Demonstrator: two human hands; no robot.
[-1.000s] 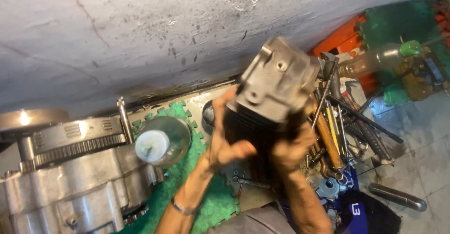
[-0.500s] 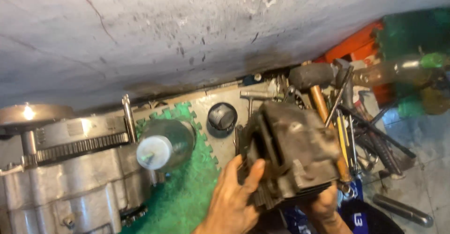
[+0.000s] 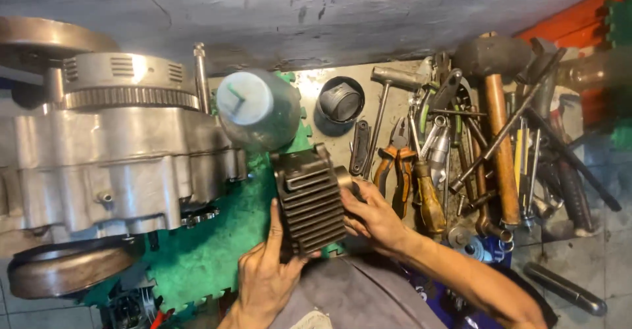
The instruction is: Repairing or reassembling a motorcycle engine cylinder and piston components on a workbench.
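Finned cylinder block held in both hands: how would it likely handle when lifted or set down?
The finned cylinder looks like cast metal, so probably rigid and heavy for its size; both the left hand and right hand grip it. Its fins likely aid grip. Blocky sides suggest it won't roll.

— What moved?
— The finned cylinder block (image 3: 311,204) came down from raised to low over the green mat (image 3: 197,256) — left hand (image 3: 263,279) and right hand (image 3: 372,214) lowered too

No packages, signs or screens show. The only marked thing is a dark blue item with white print (image 3: 475,250), low among the tools, right of centre.
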